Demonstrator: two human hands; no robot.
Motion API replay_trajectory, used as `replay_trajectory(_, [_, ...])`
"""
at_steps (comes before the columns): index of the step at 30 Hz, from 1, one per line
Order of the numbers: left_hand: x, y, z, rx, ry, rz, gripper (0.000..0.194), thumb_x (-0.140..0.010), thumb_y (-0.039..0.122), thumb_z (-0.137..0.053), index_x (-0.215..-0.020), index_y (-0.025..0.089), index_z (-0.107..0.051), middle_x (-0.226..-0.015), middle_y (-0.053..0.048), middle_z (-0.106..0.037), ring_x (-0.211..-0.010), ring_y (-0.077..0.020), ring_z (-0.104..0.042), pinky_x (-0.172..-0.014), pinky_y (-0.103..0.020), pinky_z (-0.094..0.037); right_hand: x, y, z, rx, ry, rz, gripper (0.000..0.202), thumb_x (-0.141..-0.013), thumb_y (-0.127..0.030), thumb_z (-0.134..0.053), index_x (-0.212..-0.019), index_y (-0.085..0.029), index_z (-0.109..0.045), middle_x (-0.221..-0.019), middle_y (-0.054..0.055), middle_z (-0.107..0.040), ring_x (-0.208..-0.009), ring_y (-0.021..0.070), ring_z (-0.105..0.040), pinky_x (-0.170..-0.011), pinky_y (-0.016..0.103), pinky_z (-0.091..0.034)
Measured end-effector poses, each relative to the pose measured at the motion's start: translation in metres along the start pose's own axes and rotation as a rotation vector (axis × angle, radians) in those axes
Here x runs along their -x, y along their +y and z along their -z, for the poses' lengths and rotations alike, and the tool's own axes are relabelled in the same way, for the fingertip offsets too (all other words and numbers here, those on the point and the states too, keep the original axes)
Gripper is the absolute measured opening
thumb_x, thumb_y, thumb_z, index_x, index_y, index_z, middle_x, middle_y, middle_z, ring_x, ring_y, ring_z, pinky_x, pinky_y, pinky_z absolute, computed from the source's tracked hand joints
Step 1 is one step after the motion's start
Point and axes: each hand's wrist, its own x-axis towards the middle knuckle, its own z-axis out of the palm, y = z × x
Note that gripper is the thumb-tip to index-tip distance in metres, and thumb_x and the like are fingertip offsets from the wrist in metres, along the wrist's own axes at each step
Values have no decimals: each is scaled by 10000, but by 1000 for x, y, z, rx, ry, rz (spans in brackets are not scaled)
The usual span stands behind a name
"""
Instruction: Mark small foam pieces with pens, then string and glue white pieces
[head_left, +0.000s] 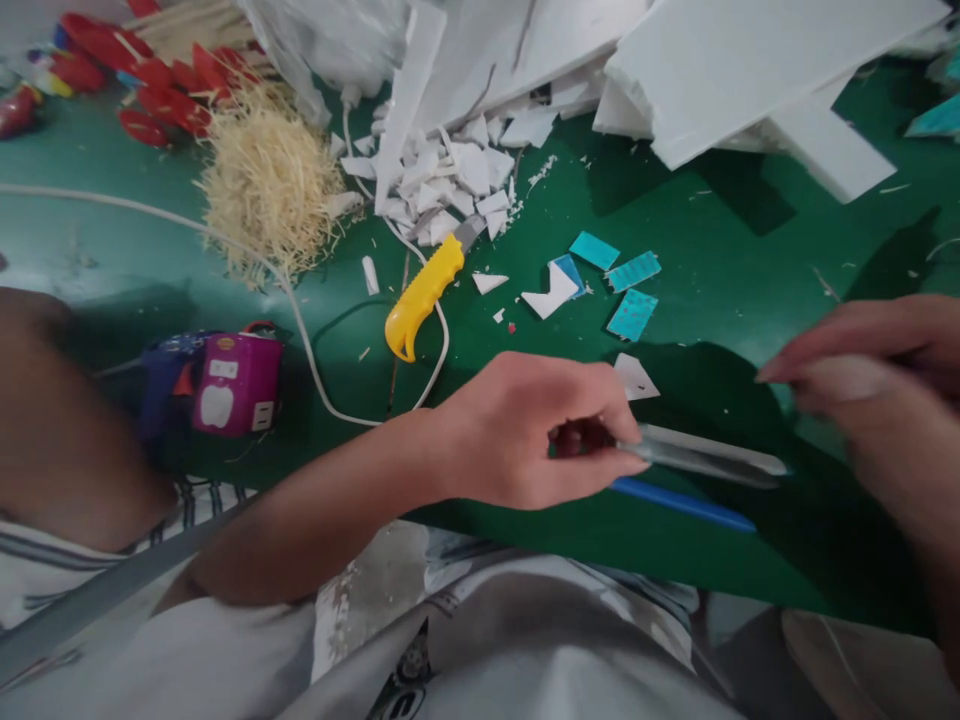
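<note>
My left hand [555,435] reaches in from the left, with thumb and forefinger closed on a slim silvery tool [705,462] that points right. Motion blur leaves its exact kind unclear. Just below it, a blue pen-like stick [686,503] lies on the green table. At the right edge is my right hand [877,390], blurred, its thumb close against the fingers; I cannot make out anything between them. Beyond the left hand's fingertips lies a small white cut piece [636,378]. Farther up are turquoise patterned pieces [632,314] and a notched white piece [551,292].
A yellow utility knife [427,295] rests near a heap of white foam scraps [457,180]. White cable [300,320] loops across the table. Straw-like shreds [270,185], red items [161,90], foam boards [750,70] and a magenta charger-like block [238,385] lie around. Another person's limb [67,420] is at left.
</note>
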Motion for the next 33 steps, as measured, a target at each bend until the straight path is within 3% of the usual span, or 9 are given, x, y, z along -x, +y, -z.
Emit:
replay_trajectory(2, [1, -6, -3, -136, -103, -78, 91, -917, 185, -689, -829, 174, -667, -752, 21, -718, -592, -56, -620, -580, -171, -481, -28, -26, -33, 113, -119, 237, 282, -856, -535, -719, -722, -287, -697, -535, -30, -597, -464, 112, -527, -422, 285, -360])
replay_trajectory(4, [1, -12, -6, -326, -162, -149, 109, -936, 203, -674, -832, 174, -663, -750, 26, -700, -616, -75, -621, -584, -206, -443, -40, -40, -49, 214, -241, 363, 382, -913, -587, -624, -711, -264, -653, -536, -36, -597, -445, 102, -522, -421, 277, -368])
replay_trajectory(8, [1, -23, -7, -679, -238, -261, 200, -995, 277, -587, -819, 200, -644, -747, 10, -674, -680, -137, -638, -615, -279, -416, -34, -38, -48, 522, -353, 567, 432, -998, -524, -482, -714, -243, -644, -601, -2, -635, -513, 150, -593, -446, 314, -382])
replay_trajectory(11, [-1, -25, -4, -735, -200, -291, 306, -1018, 351, -544, -762, 202, -619, -698, 14, -636, -630, -134, -593, -592, -291, -390, -30, -33, -46, 599, -368, 625, 466, -1020, -496, -413, -674, -246, -600, -564, 8, -591, -493, 162, -554, -446, 332, -315])
replay_trajectory(15, [-4, -23, -1, -794, -50, -249, 330, -1015, 401, -557, -762, 198, -623, -679, 25, -620, -585, -117, -557, -559, -283, -347, -31, -31, -49, 566, -385, 676, 410, -1022, -401, -431, -685, -244, -603, -611, 21, -620, -533, 167, -559, -501, 342, -318])
replay_trajectory(22, [-5, -25, -6, -620, 6, -228, 300, -1008, 438, -596, -1089, 173, -708, -926, -23, -763, -774, -127, -701, -640, -241, -459, -29, -43, -48, 515, -299, 736, 338, -961, -280, -524, -630, -256, -587, -573, 10, -591, -543, 167, -518, -544, 368, -320])
replay_trajectory(25, [-4, -20, -12, -419, -3, -183, 207, -999, 350, -645, -1037, 169, -738, -859, -3, -777, -733, -85, -703, -647, -182, -475, -30, -49, -48, 476, -266, 719, 272, -944, -280, -565, -676, -269, -614, -659, 8, -681, -590, 175, -586, -567, 366, -391])
replay_trajectory(29, [-3, -10, -18, -179, 184, -23, 77, -916, 212, -749, -962, 153, -764, -825, 17, -790, -617, -38, -665, -603, -121, -489, -29, -47, -46, 419, -163, 636, 83, -961, -320, -590, -940, -297, -667, -838, -1, -773, -696, 184, -687, -558, 351, -400])
replay_trajectory(33, [-2, -9, -21, -74, 267, 41, 82, -882, 185, -777, -960, 163, -764, -821, 22, -798, -631, -48, -691, -622, -120, -542, -27, -43, -48, 462, -188, 587, 184, -1039, -347, -455, -1049, -267, -621, -871, 13, -775, -661, 151, -686, -503, 327, -375])
